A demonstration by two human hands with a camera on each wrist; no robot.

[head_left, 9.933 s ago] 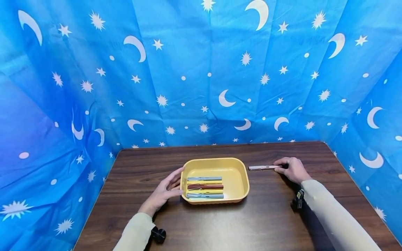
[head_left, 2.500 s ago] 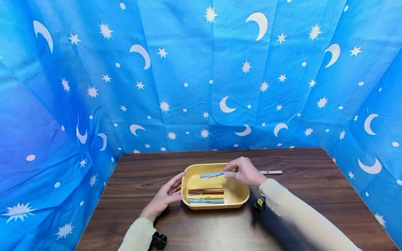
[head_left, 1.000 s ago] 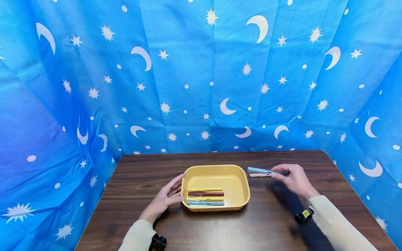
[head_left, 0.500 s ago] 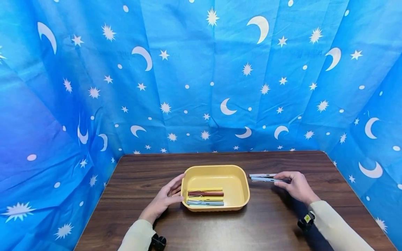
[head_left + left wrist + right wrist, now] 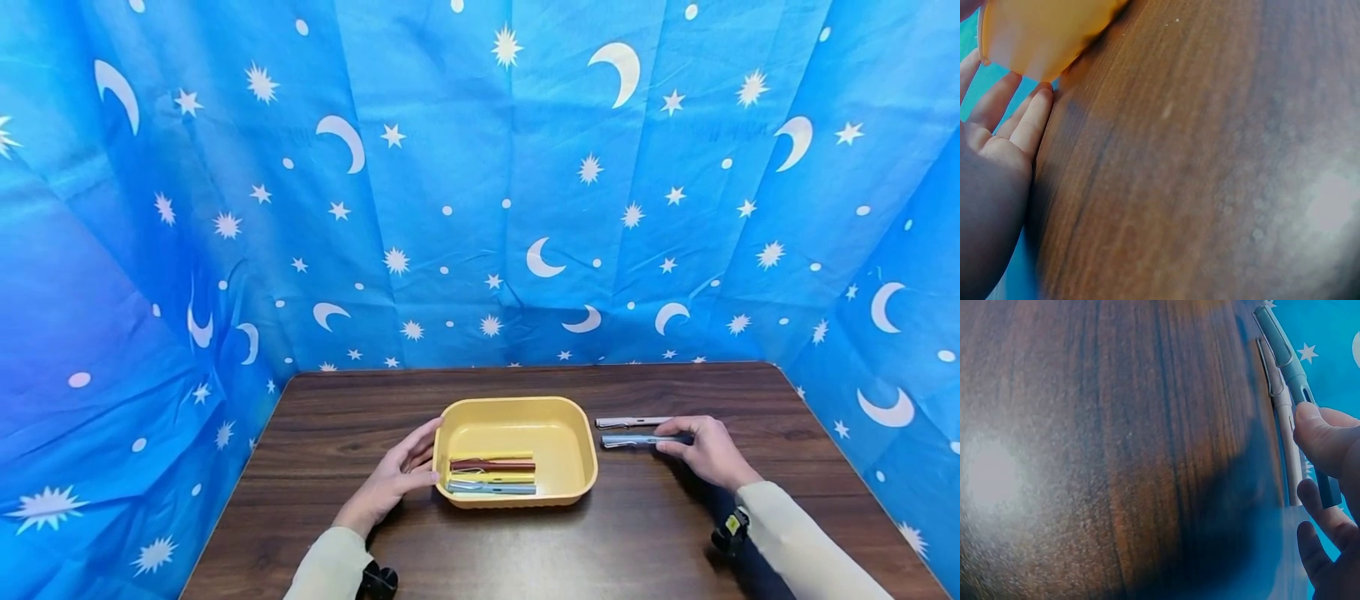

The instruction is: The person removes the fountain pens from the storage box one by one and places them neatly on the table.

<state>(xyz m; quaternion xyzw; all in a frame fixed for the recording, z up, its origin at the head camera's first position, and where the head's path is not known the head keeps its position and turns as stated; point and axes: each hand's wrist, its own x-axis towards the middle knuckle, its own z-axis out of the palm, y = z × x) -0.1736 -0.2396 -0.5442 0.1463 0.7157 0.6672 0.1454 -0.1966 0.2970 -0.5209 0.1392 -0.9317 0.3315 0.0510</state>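
In the head view my left hand point(image 5: 393, 475) touches the left end of the yellow tray point(image 5: 517, 401), fingers spread along its outer wall and thumb by the near corner. Right of the tray, my right hand point(image 5: 708, 450) pinches the rear part of a blue-grey pen point(image 5: 633, 441) between thumb and fingers. A pale pinkish pen point(image 5: 630, 422) lies just behind and roughly parallel to it. The right wrist view shows the thumb point(image 5: 1322, 434) over the blue-grey pen's barrel, its clip end pointing away from the hand.
Inside the tray's near left part lie several pens side by side, among them a dark red pen point(image 5: 495, 465), a yellow pen point(image 5: 491, 477) and another blue-grey pen point(image 5: 495, 489). A dark wooden table point(image 5: 525, 550) carries everything; a blue star-and-moon curtain point(image 5: 480, 167) surrounds its back and sides.
My right hand has taken the blue-grey pen out of the tray, carried it right and lowered it in front of the pale pen placed earlier. My left hand stays at the tray.
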